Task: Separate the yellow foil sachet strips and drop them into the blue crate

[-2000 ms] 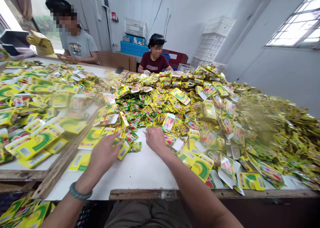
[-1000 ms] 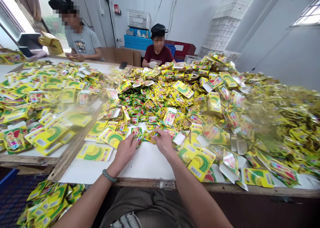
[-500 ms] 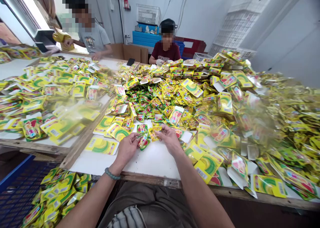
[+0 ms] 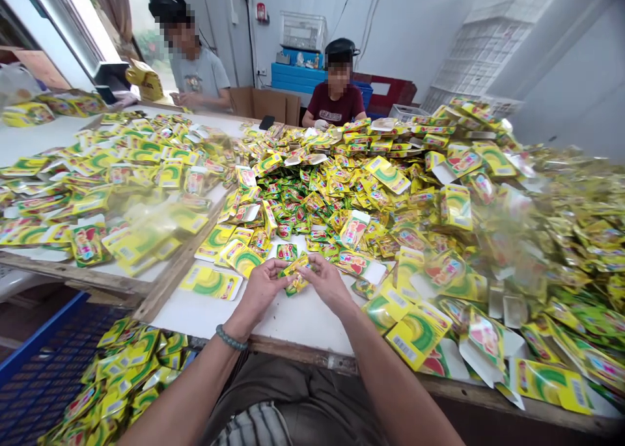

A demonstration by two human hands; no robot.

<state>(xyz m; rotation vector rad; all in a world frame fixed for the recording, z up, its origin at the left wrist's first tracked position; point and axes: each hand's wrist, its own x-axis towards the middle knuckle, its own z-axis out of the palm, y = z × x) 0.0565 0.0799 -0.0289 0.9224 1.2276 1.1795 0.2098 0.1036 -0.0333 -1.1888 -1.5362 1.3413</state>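
My left hand (image 4: 261,288) and my right hand (image 4: 326,283) meet just above the white table top (image 4: 297,316) near its front edge. Both are closed on a small bunch of yellow-green sachets (image 4: 293,273) held between them. A green bead bracelet (image 4: 231,338) is on my left wrist. Right behind my hands a huge heap of the same sachets and flat yellow-green card packs (image 4: 390,192) covers the table. One flat card pack (image 4: 211,282) lies left of my left hand.
A second table (image 4: 58,270) on the left carries more card packs. A blue crate (image 4: 43,374) at lower left holds filled packs. Two other people sit at the far side (image 4: 336,101), (image 4: 198,75). White crates are stacked by the back wall (image 4: 469,55).
My hands reached into the pile's edge, drew a few sachets out, then came together and lifted them off the table. The view shifted right and down.
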